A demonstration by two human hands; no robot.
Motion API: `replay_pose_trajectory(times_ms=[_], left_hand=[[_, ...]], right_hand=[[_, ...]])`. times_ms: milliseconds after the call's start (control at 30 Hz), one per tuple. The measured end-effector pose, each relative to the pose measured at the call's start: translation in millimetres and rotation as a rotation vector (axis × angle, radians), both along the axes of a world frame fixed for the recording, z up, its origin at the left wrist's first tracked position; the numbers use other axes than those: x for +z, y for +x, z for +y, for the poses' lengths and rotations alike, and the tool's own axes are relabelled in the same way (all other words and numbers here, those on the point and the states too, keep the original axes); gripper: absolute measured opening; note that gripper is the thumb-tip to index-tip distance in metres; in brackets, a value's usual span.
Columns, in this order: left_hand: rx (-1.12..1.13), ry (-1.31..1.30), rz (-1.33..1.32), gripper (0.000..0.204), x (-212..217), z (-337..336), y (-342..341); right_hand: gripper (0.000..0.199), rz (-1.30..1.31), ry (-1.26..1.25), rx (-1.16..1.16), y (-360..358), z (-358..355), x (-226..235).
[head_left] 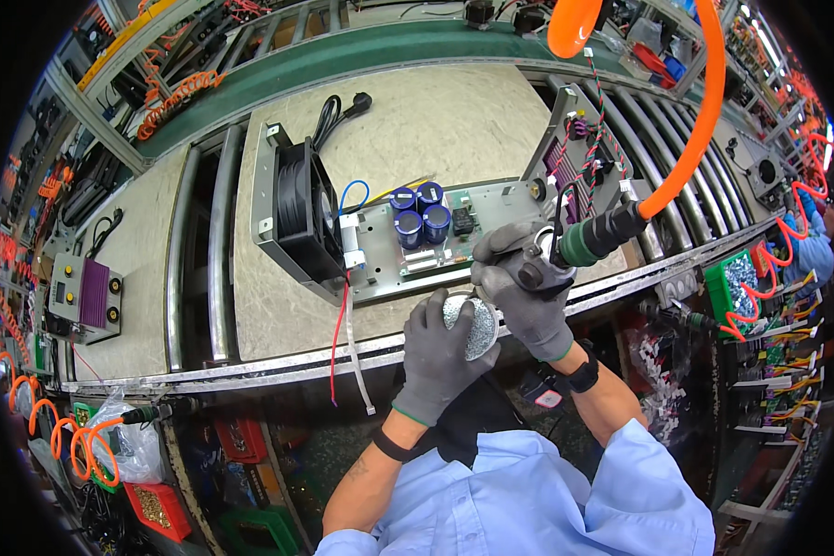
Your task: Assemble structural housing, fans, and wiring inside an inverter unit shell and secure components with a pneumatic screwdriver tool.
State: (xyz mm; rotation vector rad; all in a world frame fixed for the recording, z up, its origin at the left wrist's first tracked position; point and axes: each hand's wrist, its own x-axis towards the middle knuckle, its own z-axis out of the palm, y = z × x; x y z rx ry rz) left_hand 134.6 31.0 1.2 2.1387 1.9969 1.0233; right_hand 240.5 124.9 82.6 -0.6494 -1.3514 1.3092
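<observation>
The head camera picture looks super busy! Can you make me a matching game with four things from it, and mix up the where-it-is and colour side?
Things:
1. round dish
2. four cylinders
3. fan
4. power tool

Places and colours:
A. left of the circuit board
B. held in the right hand
C. held in the left hand
D. dark blue

Right pairs: 1-C, 2-D, 3-A, 4-B.
</observation>
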Motion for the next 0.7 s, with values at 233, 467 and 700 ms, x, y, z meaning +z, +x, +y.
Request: replay_pose_trajectory(times_ms=[233, 467, 700], left_hand=[[0.003, 0.004, -0.011, 0.064, 0.7, 0.8, -1.9], [0.014, -0.047, 0.008, 0.074, 5.6, 1.8, -0.2], [0.022, -0.009, 0.016, 0.074, 2.5, 1.1, 0.7]], right_hand=[[0.02, 0.043, -0.017, -0.014, -2.8, -2.4, 0.4], [0.027, 0.061, 0.04, 0.015, 4.0, 1.3, 7.8], [0.028, 0.059, 0.08, 0.012, 1.2, -0.4, 4.0]])
